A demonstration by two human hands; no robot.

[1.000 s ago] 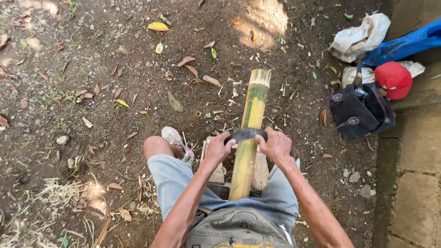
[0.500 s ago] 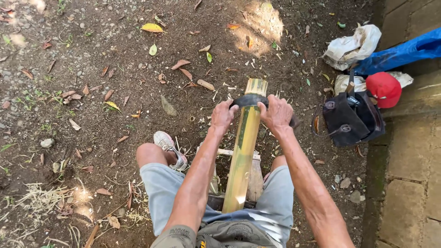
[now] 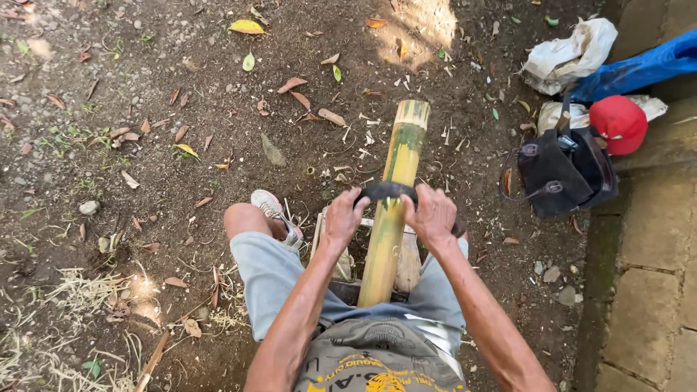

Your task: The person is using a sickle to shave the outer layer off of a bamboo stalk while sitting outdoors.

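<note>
Both hands are clenched on a dark curved blade, a drawknife by its look (image 3: 388, 192): the left hand (image 3: 345, 218) grips one end and the right hand (image 3: 433, 215) the other, so the edge lies square across a green-yellow bamboo pole (image 3: 392, 203). The pole runs from between the seated person's knees out over the dirt ground (image 3: 145, 109), its far cut end raised, likely so the blade can travel along it. Pale shavings lie around it. To the right, near a stone kerb (image 3: 653, 290), sit a black bag (image 3: 563, 170), a red cap (image 3: 618, 123) and a blue cloth (image 3: 639, 69).
</note>
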